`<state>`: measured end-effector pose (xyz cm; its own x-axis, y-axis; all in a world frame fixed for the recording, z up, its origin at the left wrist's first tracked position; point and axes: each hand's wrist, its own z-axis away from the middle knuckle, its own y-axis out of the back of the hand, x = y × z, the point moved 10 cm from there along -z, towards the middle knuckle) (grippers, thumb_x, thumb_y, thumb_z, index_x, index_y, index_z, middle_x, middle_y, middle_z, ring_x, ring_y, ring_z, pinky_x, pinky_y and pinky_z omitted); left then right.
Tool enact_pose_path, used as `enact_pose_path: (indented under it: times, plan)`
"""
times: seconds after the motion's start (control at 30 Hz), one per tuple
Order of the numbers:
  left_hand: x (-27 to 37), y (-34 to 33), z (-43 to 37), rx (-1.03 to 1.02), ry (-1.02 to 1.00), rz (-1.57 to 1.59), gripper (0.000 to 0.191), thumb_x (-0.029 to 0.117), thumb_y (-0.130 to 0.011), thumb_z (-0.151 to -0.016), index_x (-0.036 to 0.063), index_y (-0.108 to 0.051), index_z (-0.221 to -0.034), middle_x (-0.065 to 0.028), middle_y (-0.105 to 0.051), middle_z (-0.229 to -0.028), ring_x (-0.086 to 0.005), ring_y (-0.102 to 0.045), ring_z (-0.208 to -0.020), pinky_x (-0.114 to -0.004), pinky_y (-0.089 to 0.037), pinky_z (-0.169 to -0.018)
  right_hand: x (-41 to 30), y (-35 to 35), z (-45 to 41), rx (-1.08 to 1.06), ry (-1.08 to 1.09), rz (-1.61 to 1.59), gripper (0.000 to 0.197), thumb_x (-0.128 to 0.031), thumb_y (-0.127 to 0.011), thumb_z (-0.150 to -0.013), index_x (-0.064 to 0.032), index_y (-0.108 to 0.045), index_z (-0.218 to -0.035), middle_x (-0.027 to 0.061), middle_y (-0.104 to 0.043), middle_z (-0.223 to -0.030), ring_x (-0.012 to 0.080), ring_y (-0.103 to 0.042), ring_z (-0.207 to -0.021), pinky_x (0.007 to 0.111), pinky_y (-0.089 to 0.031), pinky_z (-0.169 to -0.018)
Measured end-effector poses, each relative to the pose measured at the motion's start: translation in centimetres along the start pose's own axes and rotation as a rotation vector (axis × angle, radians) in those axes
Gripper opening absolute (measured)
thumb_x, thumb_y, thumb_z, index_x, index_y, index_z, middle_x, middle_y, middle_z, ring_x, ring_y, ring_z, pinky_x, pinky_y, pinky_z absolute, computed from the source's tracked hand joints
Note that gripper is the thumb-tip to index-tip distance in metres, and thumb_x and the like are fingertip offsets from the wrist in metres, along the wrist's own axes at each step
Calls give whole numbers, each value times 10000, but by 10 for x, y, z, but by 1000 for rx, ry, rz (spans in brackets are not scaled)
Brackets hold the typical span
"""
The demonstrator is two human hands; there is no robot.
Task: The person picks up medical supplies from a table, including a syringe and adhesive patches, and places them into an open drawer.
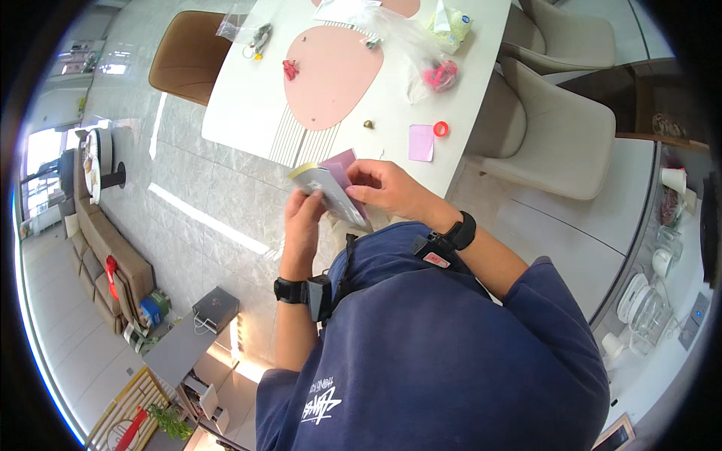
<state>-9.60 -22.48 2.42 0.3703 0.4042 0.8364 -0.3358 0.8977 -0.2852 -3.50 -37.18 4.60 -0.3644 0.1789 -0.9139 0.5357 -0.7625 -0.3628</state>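
Observation:
My left hand (304, 211) grips the lower left side of a grey printed packet (330, 191) with a yellowish upper edge. With thumb and fingers, my right hand (381, 183) pinches pink-purple paper (340, 162) that shows behind and beside the packet. Both hands are just in front of the near edge of a white table (242, 121). On that table, a pink-purple paper square (421, 142) lies beside a red ring-shaped roll (441, 129). A small brass-coloured bell-like piece (368, 124) is to their left. A red ribbon-like bundle (290, 69) rests on a pink placemat (333, 73).
A clear plastic bag with a pink item (441, 76) and a tissue pack (451, 28) lie at the table's right. Keys (259, 42) are near its left edge. A brown chair (186, 56) stands left, a beige chair (553, 129) right.

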Motion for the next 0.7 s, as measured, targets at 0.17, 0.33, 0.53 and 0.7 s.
enact_pose_path:
  times: [0.17, 0.33, 0.53, 0.7]
  plan:
    - [-26, 11, -7, -59, 135, 41, 278, 96, -438, -917, 2, -481, -1174, -73, -583, -1062, -156, -566, -952, -323, -450, -829, 117, 160, 10, 545, -237, 323, 256, -264, -621, -849, -14, -570, -834, 27, -535, -630, 105, -522, -561, 237, -439, -524]
    - [-54, 22, -18, -39, 214, 51, 327, 110, -413, -921, -10, -441, -1224, -94, -556, -1134, -186, -553, -1012, -361, -450, -855, 118, 179, 34, 875, -146, 1148, 529, -158, -680, -724, 8, -395, -1138, 184, -492, -1123, 342, -551, -944, 439, -474, -754]
    - [-110, 76, -30, 25, 348, -49, 354, 115, -421, -915, -7, -432, -1247, -97, -556, -1120, -206, -562, -994, -382, -459, -851, 134, 185, 20, 862, -321, 1111, 334, -172, -631, -763, 15, -474, -991, 221, -581, -953, 369, -592, -861, 459, -472, -743]
    - [-100, 67, -33, -1, 340, -70, 331, 109, -466, -902, -1, -472, -1214, -89, -579, -1092, -193, -565, -976, -375, -456, -856, 153, 181, 1, 620, -167, 743, 253, -215, -581, -794, 26, -561, -867, 233, -616, -845, 396, -594, -822, 464, -461, -709]
